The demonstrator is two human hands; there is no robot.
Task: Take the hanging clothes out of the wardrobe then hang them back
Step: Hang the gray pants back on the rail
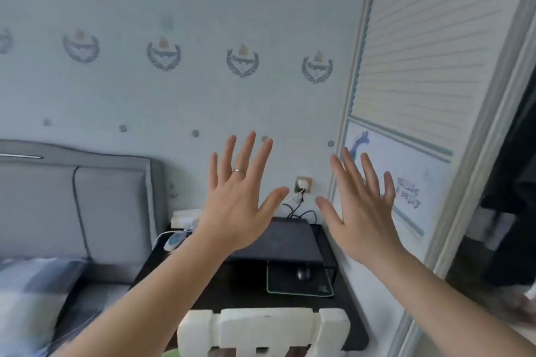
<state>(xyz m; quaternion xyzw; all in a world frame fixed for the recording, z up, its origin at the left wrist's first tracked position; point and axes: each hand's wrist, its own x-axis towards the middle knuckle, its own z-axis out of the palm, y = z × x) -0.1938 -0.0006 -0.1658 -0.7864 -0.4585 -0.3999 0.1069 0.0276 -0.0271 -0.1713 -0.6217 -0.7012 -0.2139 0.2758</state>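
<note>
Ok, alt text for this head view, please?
The left hand and right hand are raised, open with fingers spread and holding nothing, before a patterned wall. Below them is a dark desk, with a grey headboard to the left and a slatted wardrobe door to the right.

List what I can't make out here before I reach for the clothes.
Head view:
- Dark opening at the right edge: cut off, too dim to tell any clothes.
- Door lettering: blurred.
- Bedding, lower left: motion-blurred.
- Chair: cut by the bottom edge.
</note>
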